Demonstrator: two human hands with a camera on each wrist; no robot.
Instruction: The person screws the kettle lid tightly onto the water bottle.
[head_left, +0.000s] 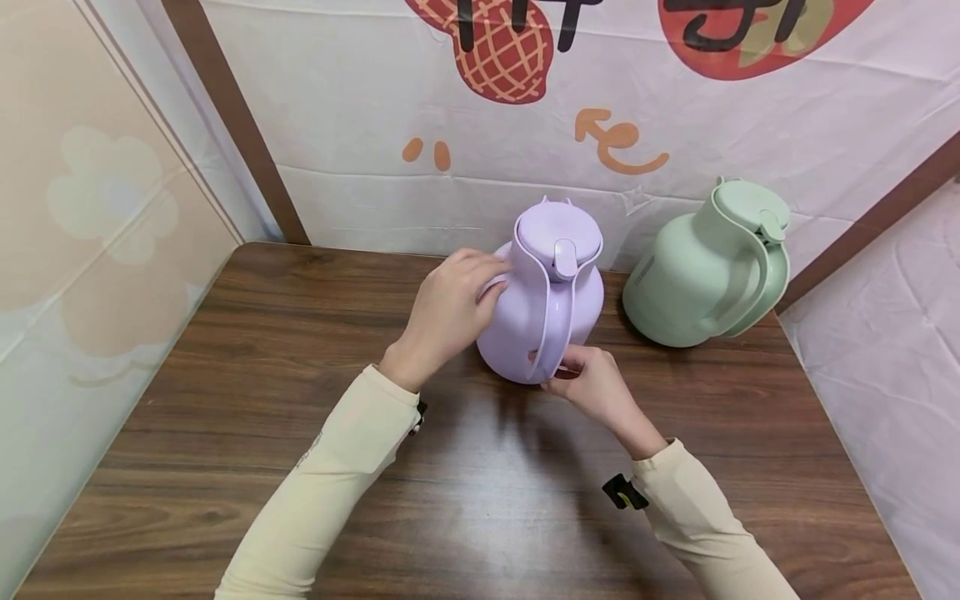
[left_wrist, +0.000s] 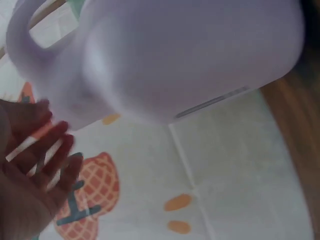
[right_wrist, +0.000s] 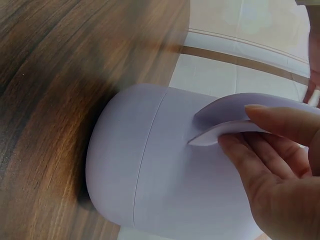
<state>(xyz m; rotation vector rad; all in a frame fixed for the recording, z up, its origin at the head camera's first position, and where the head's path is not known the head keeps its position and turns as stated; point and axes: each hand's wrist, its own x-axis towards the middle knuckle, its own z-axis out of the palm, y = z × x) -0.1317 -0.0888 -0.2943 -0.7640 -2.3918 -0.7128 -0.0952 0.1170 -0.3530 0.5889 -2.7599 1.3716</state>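
Observation:
A lilac thermos jug (head_left: 504, 333) stands upright on the wooden table, its handle toward me. My right hand (head_left: 596, 383) pinches the lower part of that handle; in the right wrist view the thumb and fingers (right_wrist: 265, 112) lie on either side of the handle strip (right_wrist: 225, 131). On the jug's left, near its neck, my left hand (head_left: 453, 304) has loosely bent fingers. The left wrist view shows those fingers (left_wrist: 55, 145) spread beside the jug (left_wrist: 190, 55), with no grip on it; whether a fingertip touches cannot be told.
A pale green thermos jug (head_left: 686, 275) of the same shape stands at the back right, its handle turned right. Behind both jugs hangs a printed white cloth (head_left: 352, 117). Pale panels flank the brown table (head_left: 315, 350) on both sides.

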